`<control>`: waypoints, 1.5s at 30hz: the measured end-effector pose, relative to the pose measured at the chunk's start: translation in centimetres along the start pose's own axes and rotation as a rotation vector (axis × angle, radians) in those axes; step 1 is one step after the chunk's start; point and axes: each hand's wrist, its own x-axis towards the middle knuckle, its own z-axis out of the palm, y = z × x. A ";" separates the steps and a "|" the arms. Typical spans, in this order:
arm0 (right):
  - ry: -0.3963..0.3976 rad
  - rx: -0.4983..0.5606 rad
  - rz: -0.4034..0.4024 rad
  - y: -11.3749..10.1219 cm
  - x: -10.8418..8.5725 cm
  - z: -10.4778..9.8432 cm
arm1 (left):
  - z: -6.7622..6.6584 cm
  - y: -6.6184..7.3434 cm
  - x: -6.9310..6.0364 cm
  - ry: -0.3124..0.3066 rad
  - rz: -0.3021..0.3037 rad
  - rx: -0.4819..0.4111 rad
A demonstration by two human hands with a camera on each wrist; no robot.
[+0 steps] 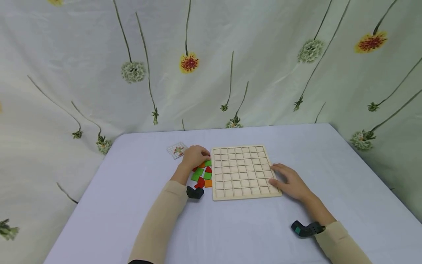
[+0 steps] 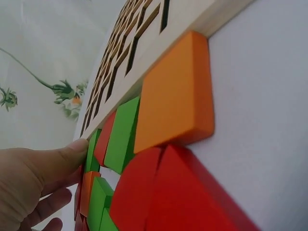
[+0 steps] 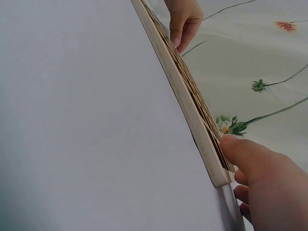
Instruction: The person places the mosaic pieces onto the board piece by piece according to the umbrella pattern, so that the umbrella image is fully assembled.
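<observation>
An empty wooden grid board [image 1: 244, 172] lies flat on the table. Along its left edge are green, red and orange pieces, among them an orange square [image 2: 168, 96] and red pieces with curved edges [image 2: 137, 185]. The left hand [image 1: 195, 157] is over the far end of these pieces; in the left wrist view its thumb tip touches a green piece [image 2: 92, 153], with the other fingers bent below. The right hand [image 1: 291, 183] rests at the board's right edge, thumb and forefinger apart, the thumb on the rim [image 3: 204, 144] in the right wrist view.
A small card [image 1: 177, 149] with a grid and a coloured picture lies to the left, beyond the left hand. A pale cloth [image 1: 132, 216] covers the table. Behind it hangs a flower-printed curtain [image 1: 211, 91].
</observation>
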 end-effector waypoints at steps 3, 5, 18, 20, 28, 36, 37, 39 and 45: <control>-0.005 0.001 0.001 0.0 0.0 0.1 | 0.1 -0.2 0.2 -0.014 -0.010 -0.011; -0.009 0.001 0.002 0.0 0.0 0.1 | 0.0 -0.2 0.3 -0.025 -0.015 -0.019; -0.008 -0.007 -0.003 0.1 0.1 0.1 | -0.5 0.5 0.8 -0.104 -0.051 -0.080; -0.006 -0.006 -0.008 0.1 0.0 0.1 | -0.5 0.7 0.9 -0.108 -0.056 -0.066; -0.010 -0.013 0.002 0.0 0.0 0.1 | -0.6 1.2 1.0 -0.110 -0.069 -0.038; -0.007 -0.002 -0.004 0.1 0.0 0.1 | -1.2 1.5 0.8 -0.105 -0.055 -0.084; -0.007 -0.003 -0.005 0.1 0.0 0.1 | -1.3 1.6 0.7 -0.100 -0.051 -0.096; -0.007 -0.005 -0.006 0.1 0.0 0.1 | -1.6 1.8 0.8 -0.083 -0.038 -0.117; 0.000 -0.003 -0.008 0.1 0.1 0.1 | -1.3 2.3 1.3 -0.015 0.012 -0.197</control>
